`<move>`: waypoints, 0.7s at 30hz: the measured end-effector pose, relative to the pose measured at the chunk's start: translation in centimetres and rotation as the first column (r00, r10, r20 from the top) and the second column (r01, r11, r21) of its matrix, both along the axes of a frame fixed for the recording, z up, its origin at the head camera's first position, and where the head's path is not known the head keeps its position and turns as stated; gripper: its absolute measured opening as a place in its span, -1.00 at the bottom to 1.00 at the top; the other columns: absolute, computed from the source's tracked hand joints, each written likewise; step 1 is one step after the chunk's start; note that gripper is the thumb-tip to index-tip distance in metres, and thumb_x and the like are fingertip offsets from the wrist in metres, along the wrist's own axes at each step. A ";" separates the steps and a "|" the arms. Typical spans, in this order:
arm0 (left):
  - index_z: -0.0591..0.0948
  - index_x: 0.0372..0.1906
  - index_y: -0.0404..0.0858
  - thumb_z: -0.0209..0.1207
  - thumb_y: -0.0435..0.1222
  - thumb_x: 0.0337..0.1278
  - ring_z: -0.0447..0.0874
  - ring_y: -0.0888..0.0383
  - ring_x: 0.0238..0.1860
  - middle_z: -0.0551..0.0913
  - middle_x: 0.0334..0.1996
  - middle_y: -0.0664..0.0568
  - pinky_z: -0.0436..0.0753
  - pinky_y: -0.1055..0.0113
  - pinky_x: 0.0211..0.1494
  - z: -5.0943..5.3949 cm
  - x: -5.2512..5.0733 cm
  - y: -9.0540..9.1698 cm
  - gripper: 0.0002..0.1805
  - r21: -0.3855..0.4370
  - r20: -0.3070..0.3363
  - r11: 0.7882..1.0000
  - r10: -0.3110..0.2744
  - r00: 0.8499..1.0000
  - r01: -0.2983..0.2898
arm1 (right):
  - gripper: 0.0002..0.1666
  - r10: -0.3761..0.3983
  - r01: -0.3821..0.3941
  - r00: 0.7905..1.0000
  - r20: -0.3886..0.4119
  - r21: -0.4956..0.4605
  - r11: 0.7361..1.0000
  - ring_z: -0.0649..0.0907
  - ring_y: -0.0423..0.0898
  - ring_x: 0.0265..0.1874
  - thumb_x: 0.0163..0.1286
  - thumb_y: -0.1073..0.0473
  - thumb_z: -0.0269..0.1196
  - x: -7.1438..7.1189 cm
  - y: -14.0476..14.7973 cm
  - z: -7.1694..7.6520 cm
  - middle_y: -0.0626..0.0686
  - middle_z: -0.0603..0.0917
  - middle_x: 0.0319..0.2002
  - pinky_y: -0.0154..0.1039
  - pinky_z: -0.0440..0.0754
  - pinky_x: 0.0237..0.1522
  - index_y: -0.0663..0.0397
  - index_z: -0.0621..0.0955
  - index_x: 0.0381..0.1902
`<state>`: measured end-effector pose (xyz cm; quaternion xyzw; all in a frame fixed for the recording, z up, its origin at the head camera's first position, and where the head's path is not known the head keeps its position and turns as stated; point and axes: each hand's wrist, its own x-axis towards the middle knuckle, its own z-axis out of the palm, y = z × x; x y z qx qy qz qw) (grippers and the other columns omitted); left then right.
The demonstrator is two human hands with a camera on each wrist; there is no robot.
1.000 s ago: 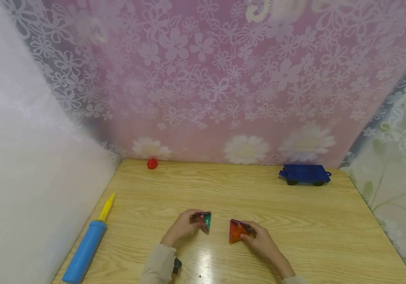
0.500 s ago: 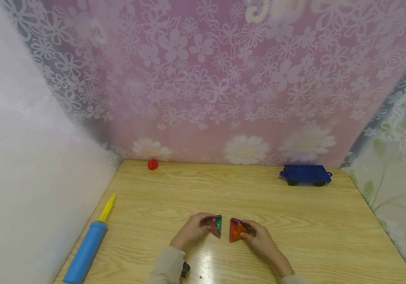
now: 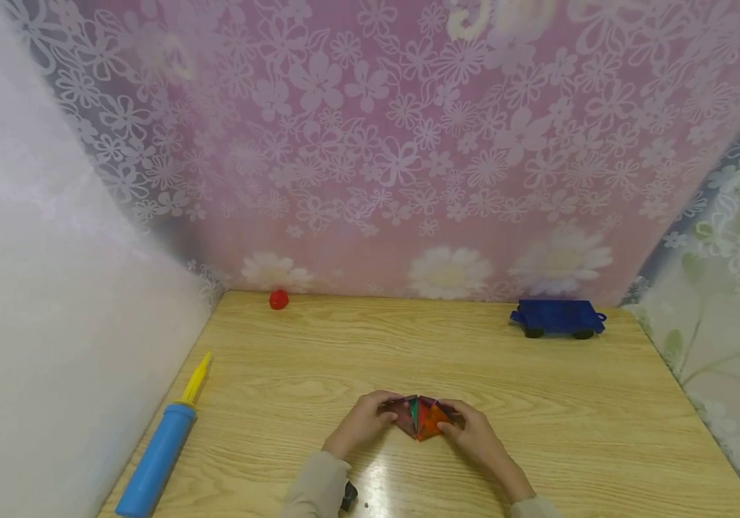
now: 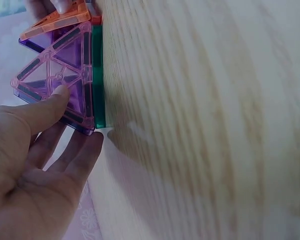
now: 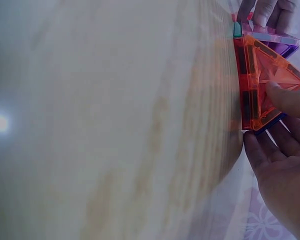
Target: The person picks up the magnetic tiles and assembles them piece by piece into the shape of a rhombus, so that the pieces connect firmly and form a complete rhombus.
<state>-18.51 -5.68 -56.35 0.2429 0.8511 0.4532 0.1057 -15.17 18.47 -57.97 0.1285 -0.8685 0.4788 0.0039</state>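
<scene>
My left hand point(image 3: 362, 423) pinches a small pyramid of magnetic tiles point(image 3: 403, 420), its thumb on a see-through pink triangular tile point(image 4: 34, 75). A green tile point(image 4: 98, 80) forms the side facing the table. My right hand point(image 3: 481, 437) grips a second magnetic-tile pyramid point(image 3: 434, 420), thumb pressing an orange triangular tile point(image 5: 260, 107), with a red tile point(image 5: 245, 95) along the table side and fingers behind. Both pyramids stand side by side at the table's front middle, and their facing edges appear to touch. Purple tiles show behind the pink one; the far faces are partly hidden by fingers.
A blue toy wagon base point(image 3: 557, 318) with black wheels stands at the back right of the wooden table point(image 3: 292, 345). At the back left lies a red ball point(image 3: 278, 300). A blue hand pump point(image 3: 157, 457) with yellow nozzle lies along the left edge.
My left hand has moved right with its pyramid, closing the gap to the other pyramid until their edges meet. The right hand has stayed nearly still.
</scene>
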 end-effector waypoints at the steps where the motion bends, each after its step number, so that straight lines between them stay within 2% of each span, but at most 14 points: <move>1: 0.57 0.09 -0.30 0.14 -0.44 0.22 0.54 -0.05 0.11 0.60 0.06 -0.13 0.54 0.22 0.16 0.0 0.0 0.1 -0.67 0.000 -0.001 1.000 0.002 1.000 -0.002 | -0.54 0.001 -0.001 1.000 -0.001 0.000 1.000 0.65 0.17 -0.10 0.20 0.29 0.33 0.0 0.0 0.0 0.30 0.62 -0.01 -0.19 0.65 -0.10 0.36 0.54 0.05; 10: 0.58 0.09 -0.31 0.14 -0.44 0.22 0.55 -0.04 0.11 0.60 0.06 -0.13 0.54 0.24 0.16 -0.2 0.2 0.3 -0.67 -0.001 -0.028 1.000 0.015 1.000 -0.015 | -0.53 0.004 -0.004 1.000 0.007 -0.010 1.000 0.63 0.19 -0.08 0.22 0.30 0.30 -0.1 0.0 0.0 0.31 0.62 -0.02 -0.23 0.65 -0.12 0.40 0.52 0.07; 21: 0.57 0.09 -0.32 0.13 -0.44 0.22 0.54 -0.05 0.12 0.60 0.06 -0.13 0.53 0.22 0.18 -0.3 0.3 0.2 -0.67 0.004 -0.033 1.000 0.015 0.999 -0.015 | -0.57 0.021 -0.021 0.999 -0.040 -0.005 1.000 0.63 0.18 -0.08 0.21 0.32 0.31 -0.3 -0.2 0.1 0.25 0.63 -0.05 -0.24 0.66 -0.12 0.36 0.56 0.05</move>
